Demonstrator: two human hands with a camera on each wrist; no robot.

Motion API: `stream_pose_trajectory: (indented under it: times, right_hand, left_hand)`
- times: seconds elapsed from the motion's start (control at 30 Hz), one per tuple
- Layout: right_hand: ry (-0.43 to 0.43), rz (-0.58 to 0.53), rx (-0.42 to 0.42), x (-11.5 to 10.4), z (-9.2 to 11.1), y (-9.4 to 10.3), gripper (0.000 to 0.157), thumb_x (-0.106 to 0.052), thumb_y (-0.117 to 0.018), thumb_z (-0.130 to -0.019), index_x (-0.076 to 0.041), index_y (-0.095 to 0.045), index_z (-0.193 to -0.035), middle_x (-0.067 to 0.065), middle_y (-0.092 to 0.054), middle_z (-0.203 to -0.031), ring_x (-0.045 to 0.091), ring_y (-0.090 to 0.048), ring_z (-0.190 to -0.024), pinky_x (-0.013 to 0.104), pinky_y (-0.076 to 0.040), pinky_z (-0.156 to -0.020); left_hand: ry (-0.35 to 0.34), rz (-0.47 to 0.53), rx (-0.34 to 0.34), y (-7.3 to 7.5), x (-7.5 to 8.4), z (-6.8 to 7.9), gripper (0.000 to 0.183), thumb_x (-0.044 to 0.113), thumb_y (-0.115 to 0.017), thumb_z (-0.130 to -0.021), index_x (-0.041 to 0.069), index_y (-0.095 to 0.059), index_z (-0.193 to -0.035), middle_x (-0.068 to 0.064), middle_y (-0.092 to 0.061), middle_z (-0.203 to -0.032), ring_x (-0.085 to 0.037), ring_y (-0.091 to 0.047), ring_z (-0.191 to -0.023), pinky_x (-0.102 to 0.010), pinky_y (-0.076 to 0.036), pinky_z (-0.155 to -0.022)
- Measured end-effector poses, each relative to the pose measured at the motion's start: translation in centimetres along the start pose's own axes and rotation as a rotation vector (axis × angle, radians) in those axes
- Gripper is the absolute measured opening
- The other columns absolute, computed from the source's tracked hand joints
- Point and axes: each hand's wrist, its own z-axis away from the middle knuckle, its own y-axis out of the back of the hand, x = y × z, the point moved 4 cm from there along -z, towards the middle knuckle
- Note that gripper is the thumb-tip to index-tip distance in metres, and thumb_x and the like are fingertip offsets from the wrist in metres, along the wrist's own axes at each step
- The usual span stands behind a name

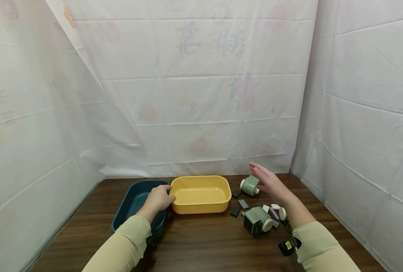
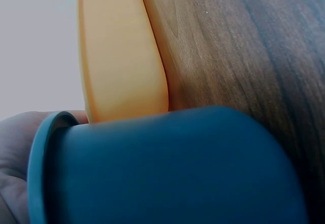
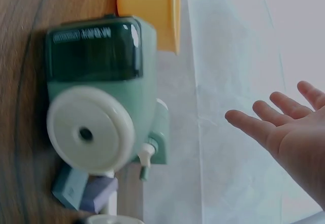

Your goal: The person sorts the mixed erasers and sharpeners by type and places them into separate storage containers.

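Observation:
My left hand (image 1: 159,198) lies where the rims of a dark blue tub (image 1: 122,207) and a yellow tub (image 1: 201,208) meet. Its thumb and fingertips touch the yellow tub's left rim; whether they pinch it is unclear. In the left wrist view, the blue tub's wall (image 2: 167,168) hides most of this hand. Fingers extended, my right hand (image 1: 271,185) is raised beside a green pencil sharpener (image 1: 250,185) and holds nothing. Closer to me sits another green pencil sharpener (image 3: 101,94), with a dark clear front and a white round knob.
Small dark and grey blocks (image 1: 243,204) lie right of the yellow tub. White and purple blocks (image 1: 274,214) are beside the nearer sharpener. A white round part (image 1: 282,214) shows by my right forearm, partly covered. White cloth (image 1: 201,94) hangs behind the brown table (image 1: 194,245) and at both sides.

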Motion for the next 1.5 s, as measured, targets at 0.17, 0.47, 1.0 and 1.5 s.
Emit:
stream_pose_trajectory:
  times: [0.17, 0.47, 1.0, 1.5]
  right_hand:
    - [0.029, 0.059, -0.002, -0.5, 0.5, 0.9, 0.063, -0.041, -0.037, -0.11, -0.006, -0.025, -0.161, 0.024, -0.021, -0.164, 0.048, -0.018, -0.149, 0.07, -0.027, -0.11]
    - [0.1, 0.302, 0.015, -1.2, 1.1, 2.0, 0.06, -0.036, -0.042, -0.109, -0.005, -0.03, -0.16, 0.023, -0.032, -0.16, 0.045, -0.035, -0.142, 0.065, -0.033, -0.109]
    - [0.071, 0.493, -0.031, -1.0, 2.3, 2.9, 0.065, -0.042, -0.057, -0.103, -0.02, -0.034, -0.16, 0.017, -0.035, -0.16, 0.045, -0.035, -0.143, 0.067, -0.039, -0.104]
    - [0.108, 0.653, -0.1, 0.4, 3.0, 3.0, 0.086, -0.05, -0.075, -0.089, -0.019, -0.036, -0.159, 0.012, -0.038, -0.16, 0.04, -0.038, -0.142, 0.065, -0.038, -0.106]
  left_hand:
    - [0.0, -0.002, -0.004, 0.0, 0.0, 0.2, 0.054, 0.02, -0.073, -0.09, -0.004, -0.06, -0.137, -0.024, -0.061, -0.133, -0.028, -0.064, -0.098, -0.044, -0.058, -0.08]
    - [0.007, 0.02, -0.005, 0.1, -0.1, 0.5, 0.057, 0.021, -0.073, -0.09, -0.005, -0.059, -0.138, -0.026, -0.059, -0.135, -0.03, -0.064, -0.1, -0.044, -0.058, -0.079]
    - [-0.022, 0.022, -0.022, 0.0, -0.1, 0.7, 0.08, 0.047, -0.084, -0.079, -0.005, -0.061, -0.135, -0.016, -0.067, -0.117, -0.026, -0.062, -0.093, -0.046, -0.056, -0.083]
    - [-0.037, 0.041, -0.068, -0.2, -0.2, 0.8, 0.089, 0.053, -0.084, -0.078, -0.004, -0.056, -0.14, -0.019, -0.066, -0.124, -0.027, -0.062, -0.098, -0.049, -0.054, -0.085]
